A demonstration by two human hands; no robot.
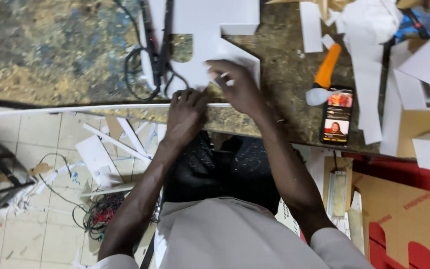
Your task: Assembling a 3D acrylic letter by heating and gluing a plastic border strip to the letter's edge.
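L hand (187, 107) fist on bench edge (100, 108), R hand (237, 84) pinching white cutout (200, 55)

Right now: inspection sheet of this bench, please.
Surface: worn, paint-stained workbench.
Job's things: white cut-out board lying flat on the bench.
Clutter: white strips, orange-handled tool, phone with lit screen.
Hands: left hand fisted at the board's near edge; right hand pressing on the board.
Cables: black cable on the bench; tangled wires on the floor.
Surroundings: tiled floor strewn with offcuts; cardboard at right.
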